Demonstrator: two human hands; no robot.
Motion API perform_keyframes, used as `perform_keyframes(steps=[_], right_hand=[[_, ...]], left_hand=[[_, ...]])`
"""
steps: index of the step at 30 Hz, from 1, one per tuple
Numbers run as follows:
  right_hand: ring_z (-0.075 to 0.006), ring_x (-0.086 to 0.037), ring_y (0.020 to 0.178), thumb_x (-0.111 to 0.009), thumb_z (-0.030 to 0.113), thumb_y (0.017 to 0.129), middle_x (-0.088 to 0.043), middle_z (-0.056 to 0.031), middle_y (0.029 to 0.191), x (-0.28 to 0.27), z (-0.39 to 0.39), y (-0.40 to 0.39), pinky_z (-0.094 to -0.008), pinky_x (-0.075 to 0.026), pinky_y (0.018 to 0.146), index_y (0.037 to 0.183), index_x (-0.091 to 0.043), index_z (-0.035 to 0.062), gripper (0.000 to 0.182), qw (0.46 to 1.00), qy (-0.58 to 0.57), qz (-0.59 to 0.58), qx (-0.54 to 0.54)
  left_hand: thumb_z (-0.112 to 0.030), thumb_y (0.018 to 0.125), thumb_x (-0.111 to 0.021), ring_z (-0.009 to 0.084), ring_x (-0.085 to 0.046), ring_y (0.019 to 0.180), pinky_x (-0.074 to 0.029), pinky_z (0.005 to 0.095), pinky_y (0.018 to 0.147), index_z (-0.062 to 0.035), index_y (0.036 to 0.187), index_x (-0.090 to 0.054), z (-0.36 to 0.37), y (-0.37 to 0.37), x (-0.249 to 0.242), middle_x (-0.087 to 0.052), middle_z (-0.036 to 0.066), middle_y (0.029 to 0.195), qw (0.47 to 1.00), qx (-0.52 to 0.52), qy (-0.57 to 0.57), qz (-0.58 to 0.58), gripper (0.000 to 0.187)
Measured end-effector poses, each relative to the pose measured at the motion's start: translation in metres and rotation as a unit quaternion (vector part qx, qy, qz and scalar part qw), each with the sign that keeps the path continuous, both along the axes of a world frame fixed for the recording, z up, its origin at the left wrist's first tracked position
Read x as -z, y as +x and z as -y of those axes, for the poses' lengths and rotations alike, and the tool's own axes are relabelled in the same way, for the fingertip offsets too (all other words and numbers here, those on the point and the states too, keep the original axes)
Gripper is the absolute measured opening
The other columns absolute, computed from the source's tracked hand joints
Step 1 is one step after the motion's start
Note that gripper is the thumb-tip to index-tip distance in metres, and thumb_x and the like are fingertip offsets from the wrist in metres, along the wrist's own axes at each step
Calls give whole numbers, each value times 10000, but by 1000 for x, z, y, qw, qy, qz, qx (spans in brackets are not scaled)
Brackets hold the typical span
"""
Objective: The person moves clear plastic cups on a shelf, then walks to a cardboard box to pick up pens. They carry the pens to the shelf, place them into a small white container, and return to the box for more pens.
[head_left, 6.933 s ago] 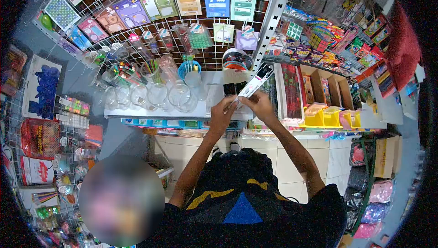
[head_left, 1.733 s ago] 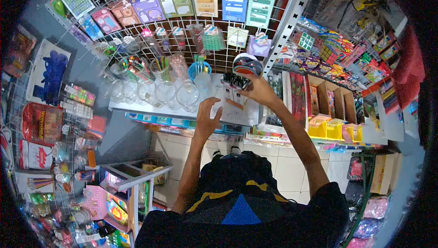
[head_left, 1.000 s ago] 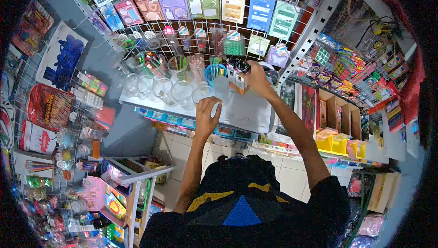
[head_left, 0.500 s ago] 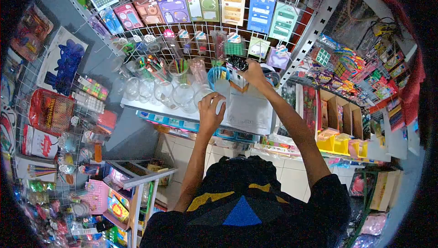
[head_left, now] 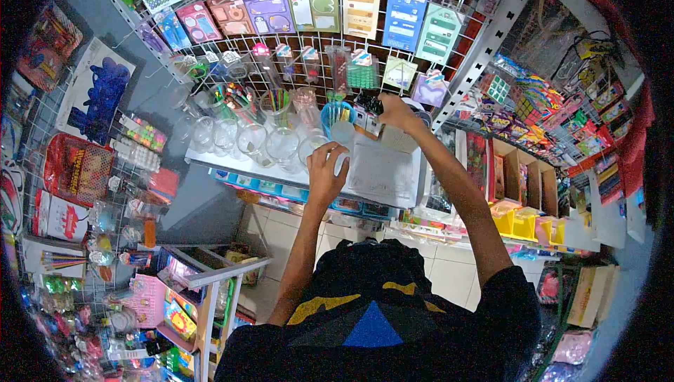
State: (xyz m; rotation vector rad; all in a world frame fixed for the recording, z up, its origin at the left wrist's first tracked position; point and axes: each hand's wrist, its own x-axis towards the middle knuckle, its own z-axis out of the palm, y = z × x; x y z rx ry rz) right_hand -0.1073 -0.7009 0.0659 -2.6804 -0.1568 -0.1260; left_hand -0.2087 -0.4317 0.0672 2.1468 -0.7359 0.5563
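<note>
My left hand (head_left: pixel 327 169) is curled at the front of the shelf, thumb and fingers around what looks like a clear plastic cup (head_left: pixel 342 132). The cup's see-through wall is hard to make out. A row of similar clear cups (head_left: pixel 282 145) stands to its left. My right hand (head_left: pixel 399 115) is closed on the upper part of a small box (head_left: pixel 398 140), with a greyish side showing below the fingers. Black items (head_left: pixel 369 105) lie beside its fingertips, partly covered. Between the hands stands a blue basket (head_left: pixel 337 114).
The white shelf (head_left: pixel 379 196) has a clear plastic sheet (head_left: pixel 382 168) on its right part. Behind rises a wire grid (head_left: pixel 330 52) hung with sticky-note packs (head_left: pixel 314 10). Cardboard compartments (head_left: pixel 516 171) and yellow bins (head_left: pixel 525 225) stand to the right, a metal rack (head_left: pixel 228 269) lower left.
My right hand has shifted slightly right, turning the box so its greyish side now shows below the hand. My left hand has barely moved.
</note>
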Motion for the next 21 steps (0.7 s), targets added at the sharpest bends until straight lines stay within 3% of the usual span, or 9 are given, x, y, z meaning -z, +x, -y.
perform_keyframes(steps=[5, 8, 14, 17, 21], right_hand=[[-388, -603, 929, -672, 95, 648, -627, -242, 930, -15, -10, 1, -430, -479, 859, 992, -593, -31, 375, 995, -87, -38, 22], [-389, -633, 870, -676, 124, 685, -633, -236, 873, 2, -1, 8, -469, -514, 776, 872, -594, -21, 251, 994, -106, 23, 2], [-400, -632, 863, -661, 106, 695, -634, -241, 871, -11, -4, -3, -468, -520, 768, 870, -600, -11, 219, 990, -141, 4, -33], [-379, -600, 949, -673, 63, 657, -630, -233, 920, -20, -7, -5, -420, -484, 856, 965, -619, -26, 325, 990, -127, -61, 2], [-397, -587, 972, -694, 47, 652, -601, -247, 996, -16, 1, -9, -423, -485, 857, 1080, -579, -24, 449, 994, -98, -40, -10]], left_hand=[[-83, 751, -693, 250, -497, 1046, -357, 395, 836, -132, 1004, -606, 3, 1, -2, -552, 51, 1098, 1000, 2, 7, 2, 272], [-86, 751, -694, 249, -498, 1044, -357, 392, 830, -134, 1013, -603, 2, 1, -1, -550, 50, 1101, 1000, 2, 10, 2, 281], [-89, 749, -694, 247, -502, 1027, -353, 388, 818, -135, 1013, -600, 2, -1, -1, -550, 44, 1094, 1000, 0, 17, -4, 284], [-88, 750, -692, 248, -503, 1017, -351, 387, 815, -134, 1015, -597, 4, 1, 2, -550, 42, 1088, 1000, 0, 12, -2, 286], [-81, 748, -692, 251, -501, 1009, -349, 387, 814, -132, 1030, -590, 6, 1, 1, -550, 46, 1084, 1000, 3, 11, -4, 304]])
